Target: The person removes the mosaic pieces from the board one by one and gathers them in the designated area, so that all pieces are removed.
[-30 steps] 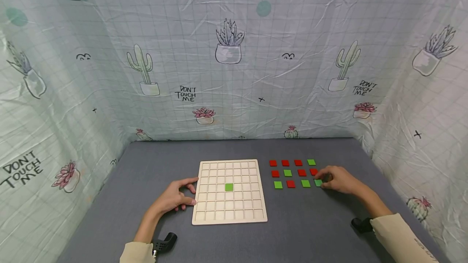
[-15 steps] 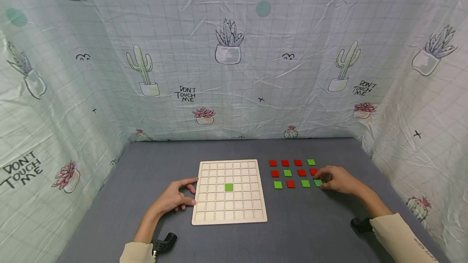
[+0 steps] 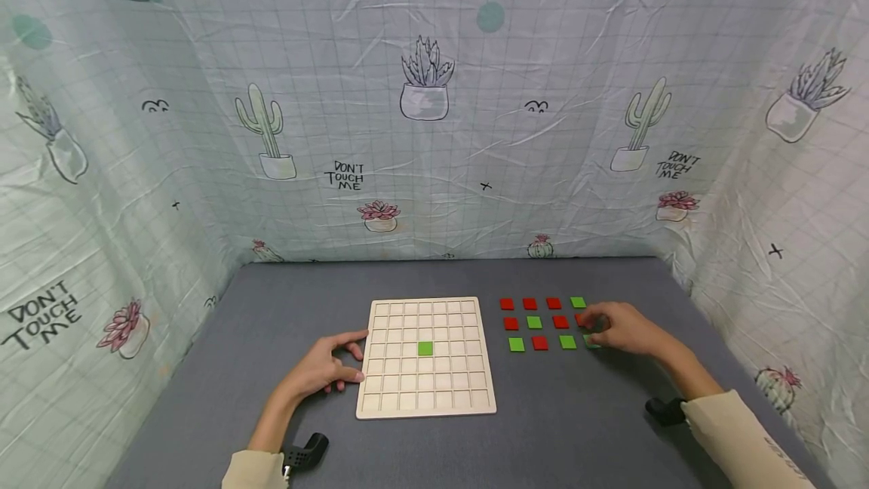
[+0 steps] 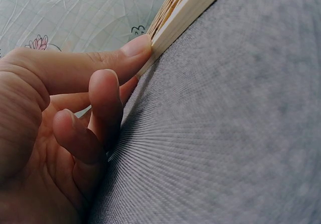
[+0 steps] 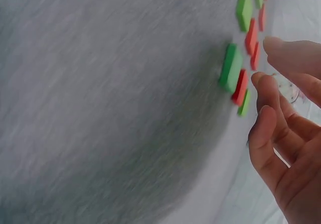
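A grey felt-like worktop (image 3: 434,436) stands inside wrinkled curtain walls (image 3: 434,134) printed with cacti and the words "DON'T TOUCH ME". Near the front edge lies a pale wooden grid board (image 3: 426,356) with one green tile (image 3: 425,349). The left hand (image 3: 324,368), fingers relaxed, touches its left edge. The right hand (image 3: 621,329), fingers loose and holding nothing, hovers over flat red and green square tiles (image 3: 539,322) toward the right edge.

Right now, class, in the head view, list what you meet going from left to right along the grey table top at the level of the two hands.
Left hand → wooden grid board → green tile on the board → loose red and green tiles → right hand.
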Motion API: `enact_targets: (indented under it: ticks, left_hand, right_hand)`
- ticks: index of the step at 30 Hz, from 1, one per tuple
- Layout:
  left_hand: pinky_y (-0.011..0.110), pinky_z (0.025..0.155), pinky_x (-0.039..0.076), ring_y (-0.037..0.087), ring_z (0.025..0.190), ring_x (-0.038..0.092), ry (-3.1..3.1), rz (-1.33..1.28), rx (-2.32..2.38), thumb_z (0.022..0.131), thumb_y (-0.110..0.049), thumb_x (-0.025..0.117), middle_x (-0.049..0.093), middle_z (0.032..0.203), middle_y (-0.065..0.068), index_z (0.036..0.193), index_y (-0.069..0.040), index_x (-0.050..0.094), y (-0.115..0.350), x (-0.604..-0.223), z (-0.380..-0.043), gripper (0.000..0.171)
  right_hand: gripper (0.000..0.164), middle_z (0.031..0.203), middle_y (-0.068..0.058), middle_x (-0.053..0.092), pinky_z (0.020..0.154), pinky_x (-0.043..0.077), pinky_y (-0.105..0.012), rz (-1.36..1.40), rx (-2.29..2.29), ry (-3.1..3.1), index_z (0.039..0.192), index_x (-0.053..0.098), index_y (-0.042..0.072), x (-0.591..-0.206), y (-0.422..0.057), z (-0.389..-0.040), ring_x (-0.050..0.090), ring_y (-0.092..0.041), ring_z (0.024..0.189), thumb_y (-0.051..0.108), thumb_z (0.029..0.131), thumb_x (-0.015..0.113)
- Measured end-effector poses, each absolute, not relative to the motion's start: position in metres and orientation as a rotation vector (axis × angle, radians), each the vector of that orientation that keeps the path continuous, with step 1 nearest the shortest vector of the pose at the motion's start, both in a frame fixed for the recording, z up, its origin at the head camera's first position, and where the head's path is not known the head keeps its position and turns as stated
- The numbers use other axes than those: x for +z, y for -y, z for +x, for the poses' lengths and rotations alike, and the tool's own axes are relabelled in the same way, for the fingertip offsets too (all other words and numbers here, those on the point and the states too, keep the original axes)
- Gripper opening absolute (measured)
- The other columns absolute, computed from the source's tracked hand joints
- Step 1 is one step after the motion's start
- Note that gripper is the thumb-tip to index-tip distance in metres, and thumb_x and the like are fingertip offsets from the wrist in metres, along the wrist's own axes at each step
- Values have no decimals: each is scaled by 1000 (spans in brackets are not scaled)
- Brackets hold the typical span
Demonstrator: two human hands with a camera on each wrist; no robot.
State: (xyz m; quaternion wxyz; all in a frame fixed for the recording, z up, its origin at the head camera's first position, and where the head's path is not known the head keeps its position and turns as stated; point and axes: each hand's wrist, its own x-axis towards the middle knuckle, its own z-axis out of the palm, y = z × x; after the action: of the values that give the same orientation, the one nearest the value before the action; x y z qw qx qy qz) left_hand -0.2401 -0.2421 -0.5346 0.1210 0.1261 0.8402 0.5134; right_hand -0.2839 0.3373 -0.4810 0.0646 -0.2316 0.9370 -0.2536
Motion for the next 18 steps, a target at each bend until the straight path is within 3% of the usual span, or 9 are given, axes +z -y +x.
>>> enact_targets:
  ticks: [5,11,18]
  left_hand:
    - [25,41,40,10,50,56,-2447,376,1506,81,-10,86,60,109,13,153,-8,50,243,-534,-240,81]
    - [26,40,40,10,50,56,-2452,389,1496,82,-11,86,60,109,15,154,-6,49,245,-534,-239,81]
    - [26,41,40,11,50,56,-2449,366,1491,82,-11,86,60,109,12,154,-10,50,243,-533,-240,81]
  right_hand:
    - [29,105,-6,75,64,48,-26,-737,-757,-2837,116,74,4,-475,-320,-287,57,-4,74,15,90,78]
    - [25,108,-10,74,65,49,-26,-800,-815,-2804,117,73,5,-469,-293,-292,61,-9,73,14,94,75]
    - [26,112,-13,75,72,53,-26,-927,-803,-2790,118,73,4,-466,-263,-301,68,-14,84,11,93,75]
